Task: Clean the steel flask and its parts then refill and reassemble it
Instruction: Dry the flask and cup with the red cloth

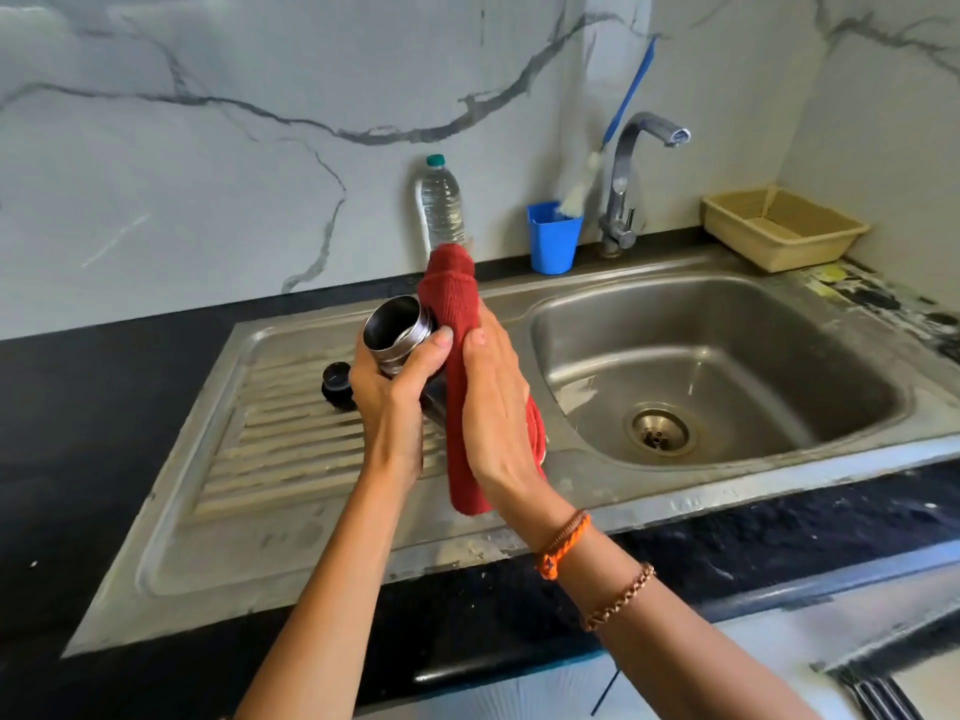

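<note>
My left hand (392, 387) grips the open steel flask (397, 324) by its neck, tilted, its mouth pointing up and to the left above the drainboard. My right hand (493, 402) presses a red cloth (457, 304) flat against the flask's right side; the cloth covers most of the body and hangs down past my wrist. A black flask cap (336, 384) sits on the ribbed drainboard just left of my left hand. A clear water bottle (441, 205) with a green lid stands against the wall behind the cloth.
The steel sink basin (727, 324) lies to the right with its drain (660, 431). Behind it stand the tap (623, 189) and a blue cup (553, 236) holding a blue-handled bottle brush (623, 101). A beige basket (779, 228) sits in the far right corner.
</note>
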